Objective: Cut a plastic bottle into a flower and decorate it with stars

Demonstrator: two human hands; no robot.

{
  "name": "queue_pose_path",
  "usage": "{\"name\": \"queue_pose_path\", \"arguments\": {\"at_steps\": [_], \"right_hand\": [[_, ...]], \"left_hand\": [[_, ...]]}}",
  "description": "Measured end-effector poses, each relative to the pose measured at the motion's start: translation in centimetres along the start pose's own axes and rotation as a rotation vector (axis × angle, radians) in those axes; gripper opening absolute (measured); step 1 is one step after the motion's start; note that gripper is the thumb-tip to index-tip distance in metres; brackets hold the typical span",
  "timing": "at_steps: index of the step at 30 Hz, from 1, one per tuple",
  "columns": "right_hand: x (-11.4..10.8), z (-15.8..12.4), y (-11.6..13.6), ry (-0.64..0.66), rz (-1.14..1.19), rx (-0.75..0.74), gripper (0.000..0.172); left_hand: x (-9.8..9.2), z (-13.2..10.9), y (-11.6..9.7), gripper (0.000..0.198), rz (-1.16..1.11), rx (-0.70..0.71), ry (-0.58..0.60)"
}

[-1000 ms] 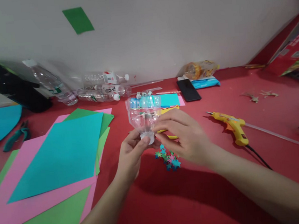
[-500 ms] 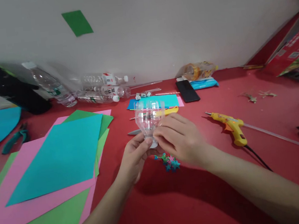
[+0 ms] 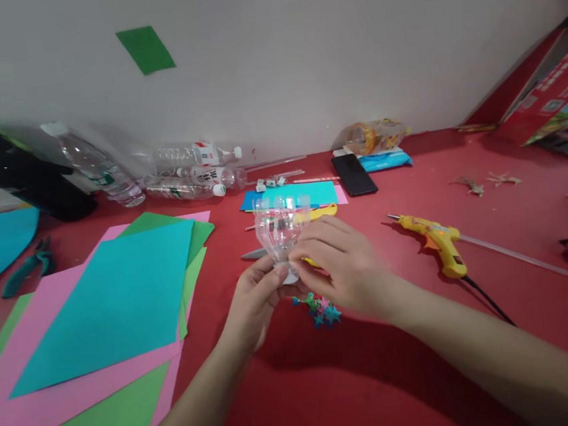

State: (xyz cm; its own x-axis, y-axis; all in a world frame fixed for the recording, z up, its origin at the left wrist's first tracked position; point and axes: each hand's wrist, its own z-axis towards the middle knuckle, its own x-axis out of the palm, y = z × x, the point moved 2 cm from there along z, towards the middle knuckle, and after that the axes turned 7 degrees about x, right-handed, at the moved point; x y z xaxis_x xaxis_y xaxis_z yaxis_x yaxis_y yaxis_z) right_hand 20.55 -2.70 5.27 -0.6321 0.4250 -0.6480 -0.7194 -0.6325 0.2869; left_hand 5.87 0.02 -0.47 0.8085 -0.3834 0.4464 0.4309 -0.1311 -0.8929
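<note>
I hold the cut-off top of a clear plastic bottle upside down above the red table, its white cap at the bottom. My left hand pinches the cap from the left. My right hand closes its fingers on the cap and neck from the right. A small heap of coloured foam stars lies on the table just below my hands. A yellow utility knife and a grey blade lie behind the bottle piece.
Teal, pink and green paper sheets cover the table's left. A yellow glue gun with its cord lies at right. Empty bottles, a black phone, teal pliers and a red box line the back and sides.
The bottle piece has come down and slightly right with both hands, and turned a little between the fingers. The view shifted slightly.
</note>
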Motion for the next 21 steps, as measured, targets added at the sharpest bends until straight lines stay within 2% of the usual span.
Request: {"name": "queue_pose_path", "arguments": {"at_steps": [3, 9, 21], "right_hand": [[0.03, -0.01, 0.13, 0.008, 0.018, 0.053, 0.014], [0.17, -0.05, 0.61, 0.008, -0.109, -0.051, 0.016], [0.81, -0.17, 0.62, 0.075, -0.144, -0.083, 0.022]], "left_hand": [[0.22, 0.12, -0.27, 0.017, 0.009, 0.026, -0.005], [0.26, 0.34, -0.48, 0.02, 0.058, 0.065, -0.002], [0.18, 0.2, -0.37, 0.023, 0.125, 0.032, -0.032]]}}
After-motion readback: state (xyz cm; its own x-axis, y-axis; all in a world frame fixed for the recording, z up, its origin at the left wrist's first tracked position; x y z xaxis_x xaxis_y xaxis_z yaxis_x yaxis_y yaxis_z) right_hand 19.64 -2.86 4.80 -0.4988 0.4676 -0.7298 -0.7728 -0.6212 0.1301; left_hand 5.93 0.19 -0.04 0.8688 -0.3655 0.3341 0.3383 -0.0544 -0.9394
